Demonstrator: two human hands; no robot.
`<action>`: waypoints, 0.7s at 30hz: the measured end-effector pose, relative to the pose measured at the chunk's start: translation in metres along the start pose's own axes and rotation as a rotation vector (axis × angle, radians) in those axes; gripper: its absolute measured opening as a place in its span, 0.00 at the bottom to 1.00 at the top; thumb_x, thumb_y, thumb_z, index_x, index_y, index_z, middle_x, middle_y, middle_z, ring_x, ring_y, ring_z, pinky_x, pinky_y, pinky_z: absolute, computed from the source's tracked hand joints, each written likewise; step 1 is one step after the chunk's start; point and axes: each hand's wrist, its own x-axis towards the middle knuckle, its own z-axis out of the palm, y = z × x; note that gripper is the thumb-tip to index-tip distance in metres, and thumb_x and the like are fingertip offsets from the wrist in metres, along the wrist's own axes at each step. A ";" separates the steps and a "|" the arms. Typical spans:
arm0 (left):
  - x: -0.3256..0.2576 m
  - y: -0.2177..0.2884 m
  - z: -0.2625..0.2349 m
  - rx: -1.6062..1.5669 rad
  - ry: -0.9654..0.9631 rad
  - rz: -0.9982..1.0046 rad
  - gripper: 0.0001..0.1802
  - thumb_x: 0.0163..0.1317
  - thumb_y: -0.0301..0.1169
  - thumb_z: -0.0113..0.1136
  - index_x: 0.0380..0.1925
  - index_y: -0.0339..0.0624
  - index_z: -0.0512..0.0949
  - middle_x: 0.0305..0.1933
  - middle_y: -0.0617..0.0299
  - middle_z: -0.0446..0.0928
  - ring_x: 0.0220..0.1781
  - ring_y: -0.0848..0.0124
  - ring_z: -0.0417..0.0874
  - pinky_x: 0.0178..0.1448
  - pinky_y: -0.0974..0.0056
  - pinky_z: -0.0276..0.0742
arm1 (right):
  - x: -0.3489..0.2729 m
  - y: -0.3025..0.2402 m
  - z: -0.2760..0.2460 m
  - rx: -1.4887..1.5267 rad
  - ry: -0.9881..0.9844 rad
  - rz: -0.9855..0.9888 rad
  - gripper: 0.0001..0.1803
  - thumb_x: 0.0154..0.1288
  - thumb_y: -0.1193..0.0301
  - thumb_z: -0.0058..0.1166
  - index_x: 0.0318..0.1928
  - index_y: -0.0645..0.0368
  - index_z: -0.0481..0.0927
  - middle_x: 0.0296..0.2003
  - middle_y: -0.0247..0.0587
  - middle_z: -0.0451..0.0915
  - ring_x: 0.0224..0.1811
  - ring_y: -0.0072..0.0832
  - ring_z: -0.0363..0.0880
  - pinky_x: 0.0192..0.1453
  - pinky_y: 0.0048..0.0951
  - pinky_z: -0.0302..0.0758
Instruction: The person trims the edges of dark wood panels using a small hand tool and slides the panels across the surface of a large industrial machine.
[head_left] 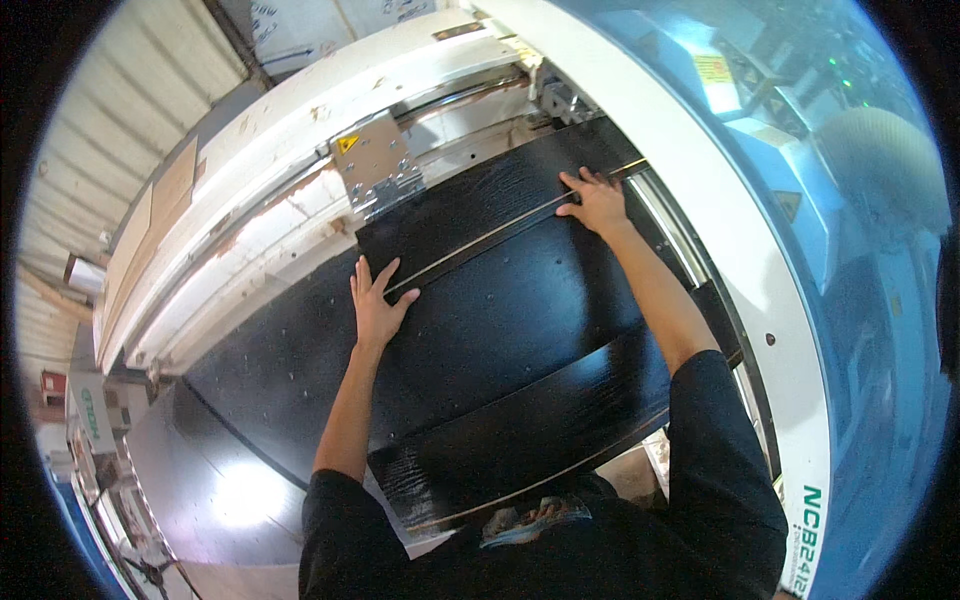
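Note:
Both my arms reach forward over a black machine table [490,310]. A long dark board [470,215] with a wood-grain look and a pale near edge lies along its far side. My left hand [376,310] rests at the board's left end, fingers and thumb spread, fingertips at the pale edge. Further right, my right hand [602,205] touches the same board near its right end, with the fingers apart and the thumb at the near edge. Neither hand is wrapped around anything. A second dark board [530,440] lies close to my body, its pale edge facing me.
A metal plate [376,165] with a yellow warning triangle stands just behind the far board, by a white rail housing [240,190]. On the right curves a white machine frame [765,260] with a blue see-through cover [870,330]. A grey table section [220,480] extends left.

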 end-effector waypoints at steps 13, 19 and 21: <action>0.029 -0.004 0.026 -0.040 0.133 0.071 0.36 0.55 0.50 0.78 0.65 0.60 0.80 0.81 0.30 0.51 0.84 0.42 0.52 0.85 0.43 0.47 | 0.014 0.019 0.012 0.076 0.063 0.095 0.43 0.56 0.38 0.65 0.73 0.25 0.72 0.77 0.33 0.65 0.80 0.37 0.61 0.80 0.61 0.57; 0.029 -0.003 0.034 0.047 0.145 0.089 0.36 0.57 0.56 0.74 0.66 0.66 0.79 0.81 0.33 0.53 0.84 0.44 0.53 0.85 0.44 0.49 | -0.010 0.018 0.057 0.259 0.154 0.280 0.57 0.52 0.21 0.56 0.80 0.24 0.57 0.78 0.80 0.40 0.82 0.70 0.37 0.83 0.63 0.39; 0.028 -0.005 0.031 0.059 0.149 0.085 0.35 0.57 0.56 0.73 0.66 0.67 0.79 0.81 0.33 0.53 0.84 0.44 0.53 0.84 0.44 0.50 | -0.016 -0.010 0.063 0.232 0.106 0.301 0.63 0.53 0.20 0.54 0.83 0.35 0.49 0.77 0.82 0.37 0.83 0.70 0.30 0.83 0.63 0.31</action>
